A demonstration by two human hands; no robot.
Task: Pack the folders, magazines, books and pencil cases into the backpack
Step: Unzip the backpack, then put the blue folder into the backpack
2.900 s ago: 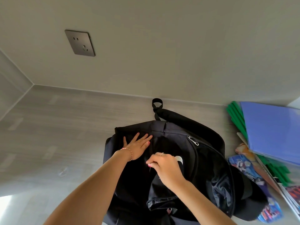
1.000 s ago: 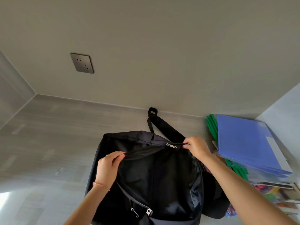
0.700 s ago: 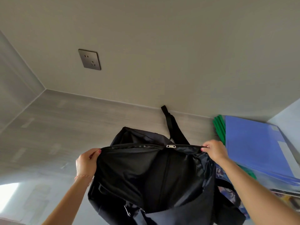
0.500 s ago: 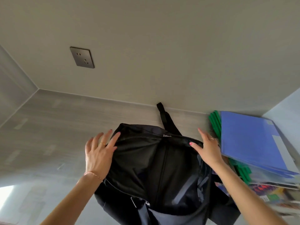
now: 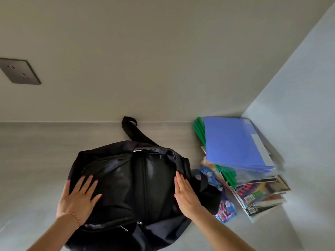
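A black backpack [image 5: 134,182] lies flat on the grey table, its strap [image 5: 132,131] reaching toward the wall. My left hand [image 5: 79,200] presses flat on its left side with fingers spread. My right hand [image 5: 186,194] rests with straight fingers against its right edge. To the right is a stack: a blue folder [image 5: 233,142] on top, green folders [image 5: 199,129] under it, and magazines [image 5: 261,194] at the bottom. A blue patterned pencil case [image 5: 224,209] lies between the backpack and the stack, partly hidden by a black strap.
The grey table [image 5: 36,160] stretches left of the backpack. A beige wall stands behind with a metal socket plate [image 5: 19,71]. A pale side wall [image 5: 299,105] closes in the right, just beyond the stack.
Both hands let go of the backpack's opening, which they had held up, and now lie flat on the bag lower down. The bag has settled flat on the table.
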